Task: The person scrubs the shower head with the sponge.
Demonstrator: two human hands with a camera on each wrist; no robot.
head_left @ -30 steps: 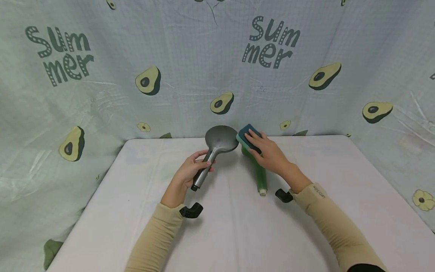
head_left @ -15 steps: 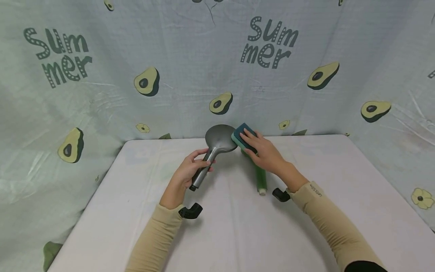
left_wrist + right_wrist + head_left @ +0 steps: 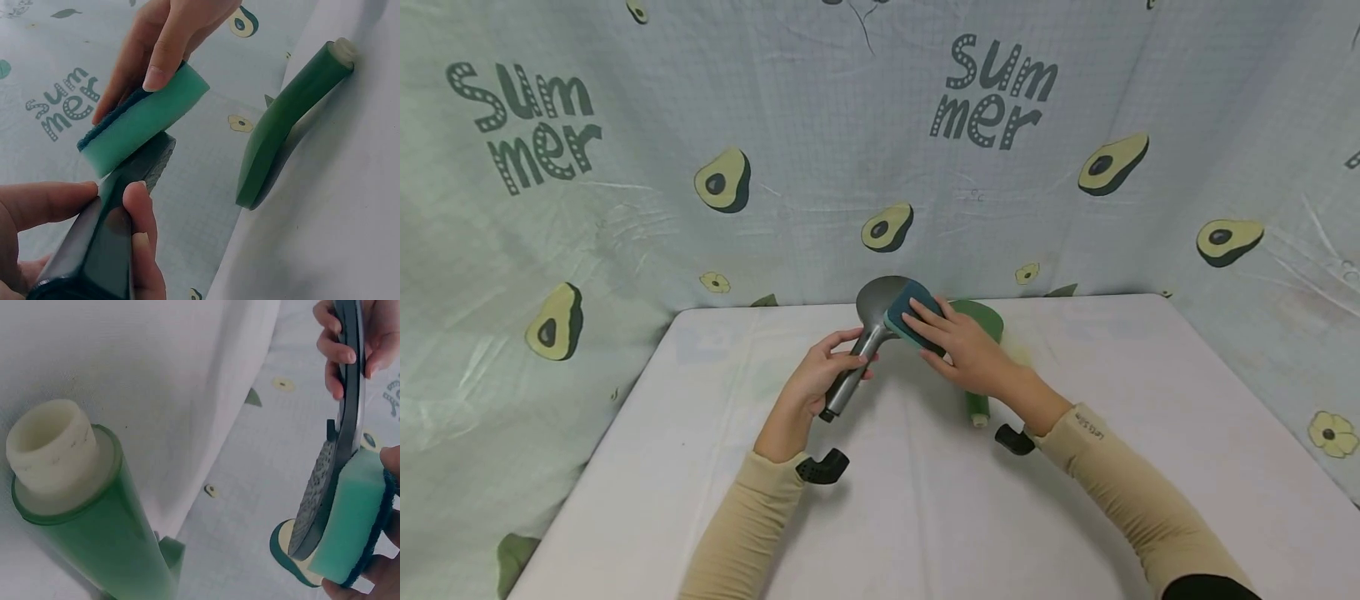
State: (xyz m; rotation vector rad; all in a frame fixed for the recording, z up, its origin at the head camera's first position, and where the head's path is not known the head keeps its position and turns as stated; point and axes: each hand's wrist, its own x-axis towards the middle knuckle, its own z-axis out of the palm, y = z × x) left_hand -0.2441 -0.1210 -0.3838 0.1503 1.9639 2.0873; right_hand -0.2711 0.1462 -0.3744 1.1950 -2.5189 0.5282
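A grey shower head [image 3: 876, 302] is held up by its handle in my left hand [image 3: 820, 375], thumb and fingers round it. My right hand [image 3: 973, 350] holds a sponge [image 3: 907, 312], dark blue on one side and light green on the other. In the right wrist view the green side of the sponge [image 3: 350, 515] lies against the smooth back of the shower head [image 3: 322, 503]; its textured face points away. Behind my right hand lies a green shower head [image 3: 979, 315], its handle end toward me, partly hidden by that hand.
The white table [image 3: 880, 517] ends at a back edge against a hanging cloth [image 3: 805, 125] printed with avocados and lettering. Black wrist mounts [image 3: 823, 467] stick out from both sleeves, close above the table.
My right hand and the sponge have moved left, from the shower head's right rim onto its back. More of the green head shows. My left hand has hardly moved.
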